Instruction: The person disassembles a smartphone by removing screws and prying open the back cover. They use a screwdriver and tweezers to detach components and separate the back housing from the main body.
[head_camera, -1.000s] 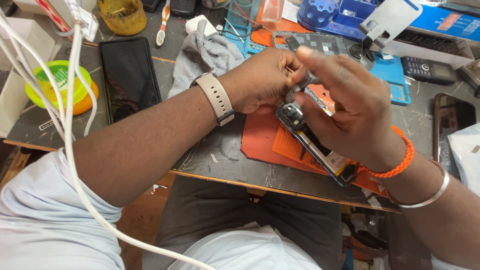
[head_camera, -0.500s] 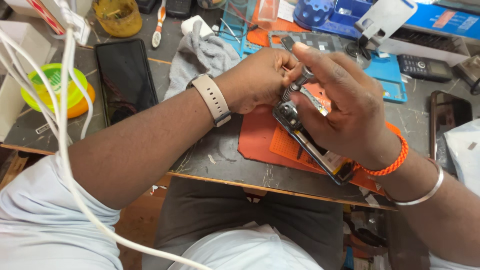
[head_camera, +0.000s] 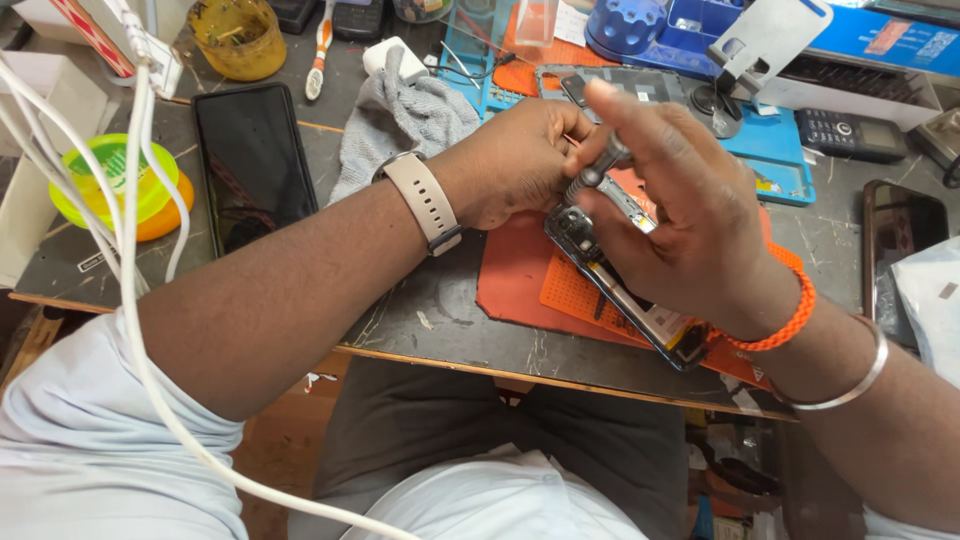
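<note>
Smartphone (head_camera: 610, 285), back cover off, lies tilted on the orange mat (head_camera: 520, 290) at the bench (head_camera: 450, 330) front edge. Right hand (head_camera: 690, 220) fingers closed around a screwdriver (head_camera: 598, 170), tip at the phone's upper end; left hand (head_camera: 515, 160) fingers pinch beside the tip. Step judged: working a screw; next calls for steady downward pressure. Since the earlier frame, both hands have barely moved.
</note>
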